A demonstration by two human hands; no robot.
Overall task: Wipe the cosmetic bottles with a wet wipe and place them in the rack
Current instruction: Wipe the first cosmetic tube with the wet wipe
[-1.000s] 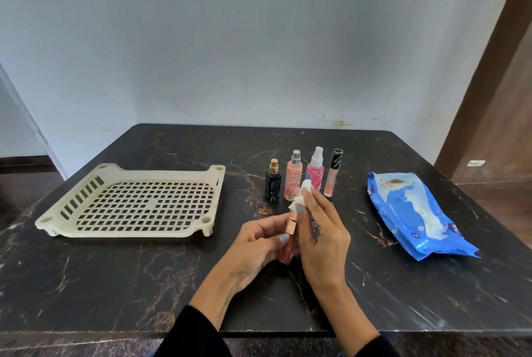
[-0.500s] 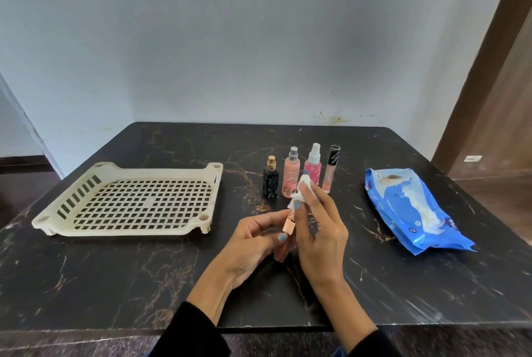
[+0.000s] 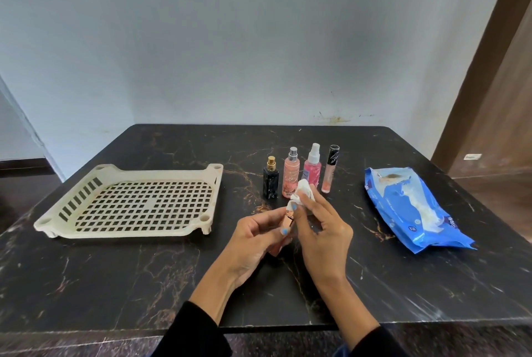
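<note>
My left hand [image 3: 253, 238] grips a small cosmetic bottle with a rose-gold cap [image 3: 288, 218] above the table's middle. My right hand [image 3: 319, 230] pinches a crumpled white wet wipe [image 3: 300, 196] against the bottle's top. Behind the hands several bottles stand in a row: a black bottle with a gold cap [image 3: 270, 179], a peach spray bottle [image 3: 290, 173], a pink spray bottle [image 3: 313, 166] and a slim tube with a black cap [image 3: 330, 169]. The cream plastic rack [image 3: 129, 230] lies to the left with nothing in it.
A blue pack of wet wipes [image 3: 414, 209] lies on the right of the black marble table [image 3: 115, 279]. A pale wall stands behind the table. A brown wooden door frame [image 3: 489, 68] is at the far right.
The hands stay in place with the bottle; the wipe has shifted slightly over the cap. The camera view has drifted a little.
</note>
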